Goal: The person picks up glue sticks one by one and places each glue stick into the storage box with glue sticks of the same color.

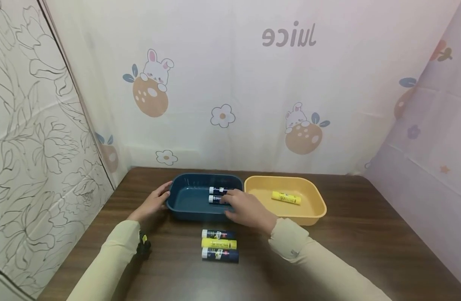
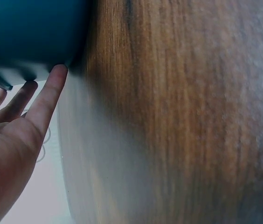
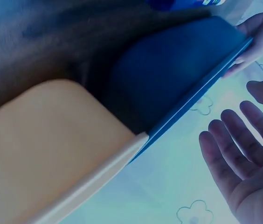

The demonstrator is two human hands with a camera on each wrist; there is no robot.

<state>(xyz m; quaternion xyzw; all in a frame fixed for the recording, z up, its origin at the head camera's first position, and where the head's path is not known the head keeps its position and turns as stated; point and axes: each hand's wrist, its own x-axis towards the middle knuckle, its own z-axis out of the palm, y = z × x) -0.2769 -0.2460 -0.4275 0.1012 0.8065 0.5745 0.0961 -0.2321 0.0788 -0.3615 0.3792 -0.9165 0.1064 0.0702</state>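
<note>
A dark blue bin [image 1: 189, 215] stands on the table with two dark blue glue sticks [image 1: 215, 199] lying side by side inside. At its left end, my left hand [image 1: 154, 202] touches the outer wall, fingers [image 2: 47, 100] extended against it in the left wrist view. Over the bin's right part is my right hand [image 1: 249, 209], partly covering the glue sticks from above. The right wrist view shows this hand [image 3: 252, 172] above the rim with fingers loosely spread and nothing in the palm. A yellow bin [image 1: 317, 209] beside it holds a yellow glue stick [image 1: 286, 197].
In front of the blue bin, a dark blue glue stick [image 1: 218, 234], a yellow glue stick [image 1: 219, 243] and another dark blue glue stick [image 1: 220, 254] lie in a stack of rows on the wooden table [image 1: 347, 251]. A printed curtain [image 1: 223, 83] hangs behind the table.
</note>
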